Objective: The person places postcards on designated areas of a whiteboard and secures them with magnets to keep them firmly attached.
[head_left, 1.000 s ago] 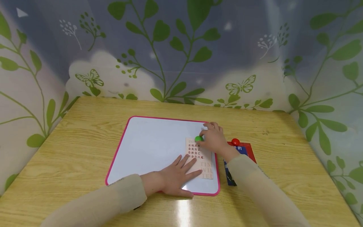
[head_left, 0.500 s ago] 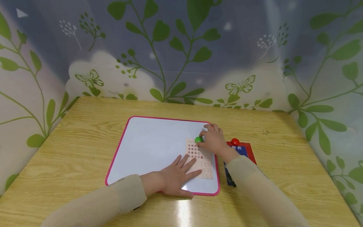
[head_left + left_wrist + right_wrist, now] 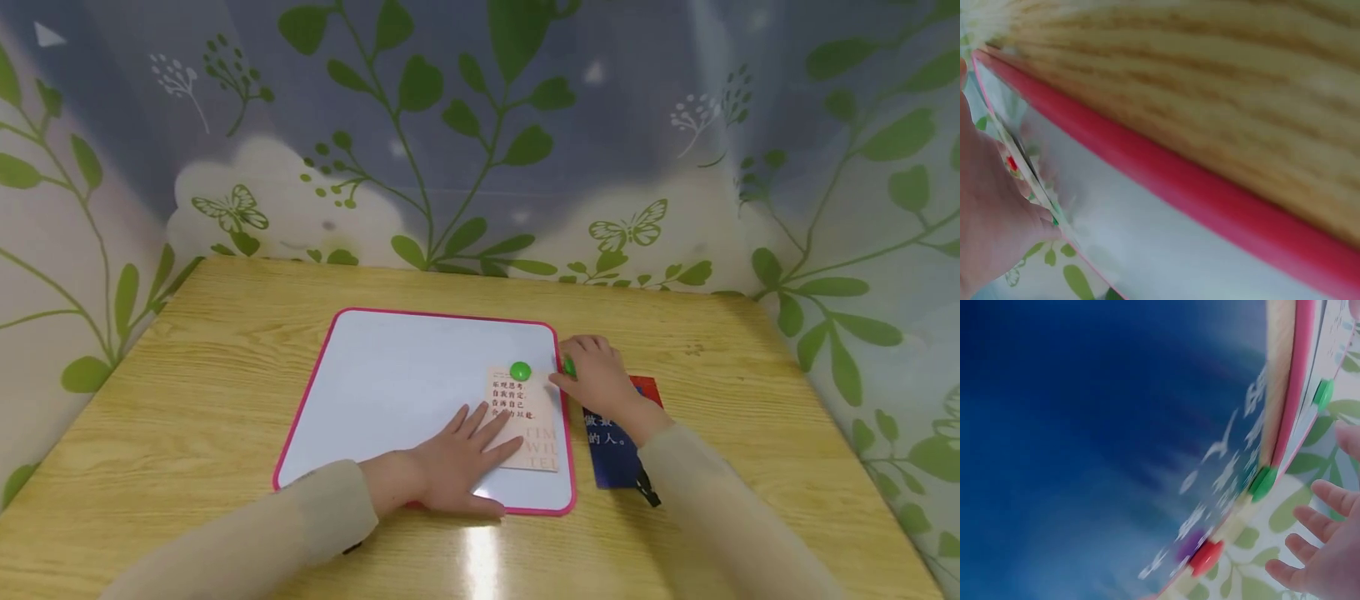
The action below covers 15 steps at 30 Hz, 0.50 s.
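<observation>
My left hand point(image 3: 450, 468) lies spread on the lower right of a whiteboard point(image 3: 405, 367) with a pink rim. Its fingers overlap a pale card point(image 3: 540, 437) printed with red-brown characters. A round green magnet point(image 3: 521, 371) sits at the card's top edge. To the right, my right hand point(image 3: 600, 375) hovers at the board's right rim, fingers loosely bent, palm down. Under it shows a second green magnet point(image 3: 570, 367), just beyond the rim. In the right wrist view the right hand's fingers point(image 3: 1319, 519) are spread and hold nothing.
A dark blue card point(image 3: 611, 458) with white characters and a black tassel point(image 3: 647, 490) lies right of the board, partly under the right hand. A red magnet point(image 3: 1205, 557) shows near its far edge. The wooden table point(image 3: 225, 350) meets a leaf-patterned cloth point(image 3: 300, 208) behind.
My right hand has left the green magnet on the pale card and moved right, over the blue card's far end. The red magnet is now hidden in the head view. The left hand stays put.
</observation>
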Available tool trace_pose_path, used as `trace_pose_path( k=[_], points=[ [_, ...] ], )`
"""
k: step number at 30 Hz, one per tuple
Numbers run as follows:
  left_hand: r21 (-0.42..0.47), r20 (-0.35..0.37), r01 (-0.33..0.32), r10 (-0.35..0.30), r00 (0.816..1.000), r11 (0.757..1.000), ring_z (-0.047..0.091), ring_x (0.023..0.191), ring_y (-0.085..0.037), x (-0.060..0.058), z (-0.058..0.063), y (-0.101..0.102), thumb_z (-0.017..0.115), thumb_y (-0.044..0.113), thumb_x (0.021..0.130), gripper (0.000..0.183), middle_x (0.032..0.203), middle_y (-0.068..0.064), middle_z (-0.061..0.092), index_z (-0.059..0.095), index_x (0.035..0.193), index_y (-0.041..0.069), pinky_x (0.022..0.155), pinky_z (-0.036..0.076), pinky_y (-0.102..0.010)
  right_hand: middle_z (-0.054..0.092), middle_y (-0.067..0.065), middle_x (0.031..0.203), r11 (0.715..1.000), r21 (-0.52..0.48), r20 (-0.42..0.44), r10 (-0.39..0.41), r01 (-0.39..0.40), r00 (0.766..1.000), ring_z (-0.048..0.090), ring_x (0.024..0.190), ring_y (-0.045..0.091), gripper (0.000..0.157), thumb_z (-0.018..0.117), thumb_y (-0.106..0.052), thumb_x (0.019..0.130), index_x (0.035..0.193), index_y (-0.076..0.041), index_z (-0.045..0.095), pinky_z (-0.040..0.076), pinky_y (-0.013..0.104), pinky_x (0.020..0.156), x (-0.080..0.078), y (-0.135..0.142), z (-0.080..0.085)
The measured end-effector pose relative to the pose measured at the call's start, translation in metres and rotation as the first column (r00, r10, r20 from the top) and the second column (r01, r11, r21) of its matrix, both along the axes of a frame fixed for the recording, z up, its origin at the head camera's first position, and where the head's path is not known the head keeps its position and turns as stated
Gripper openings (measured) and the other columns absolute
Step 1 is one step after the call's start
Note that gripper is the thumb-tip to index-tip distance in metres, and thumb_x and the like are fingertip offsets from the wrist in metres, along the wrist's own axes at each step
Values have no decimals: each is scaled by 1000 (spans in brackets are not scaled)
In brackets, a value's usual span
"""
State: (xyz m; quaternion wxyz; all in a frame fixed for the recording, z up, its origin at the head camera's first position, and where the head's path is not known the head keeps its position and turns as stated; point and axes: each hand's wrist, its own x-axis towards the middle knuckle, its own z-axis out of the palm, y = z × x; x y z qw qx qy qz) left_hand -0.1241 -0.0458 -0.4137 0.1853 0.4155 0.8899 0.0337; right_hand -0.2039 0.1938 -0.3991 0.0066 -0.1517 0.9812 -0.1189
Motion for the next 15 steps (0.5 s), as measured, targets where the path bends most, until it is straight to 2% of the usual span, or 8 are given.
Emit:
trace_pose_path(
  k=[8, 15],
  points=[
    [44, 5, -75, 75, 997, 996, -3, 145, -37, -8, 5, -12, 43, 68, 86, 86, 159, -10, 2, 15, 152, 21, 116, 0, -54, 50, 23, 129, 1000, -7, -49, 17, -17, 999, 37, 124, 44, 51, 63, -31, 89, 126, 2, 52, 29, 62, 102, 9, 30, 1],
    [89, 17, -185, 184, 983, 979, -2, 145, -38, -13, 9, -35, 49, 64, 86, 85, 159, -11, 5, 18, 151, 19, 116, 0, -56, 49, 25, 129, 999, 25, -49, -35, 37, 998, 36, 123, 45, 52, 65, -30, 87, 125, 3, 52, 30, 62, 101, 16, 50, 1]
  ],
)
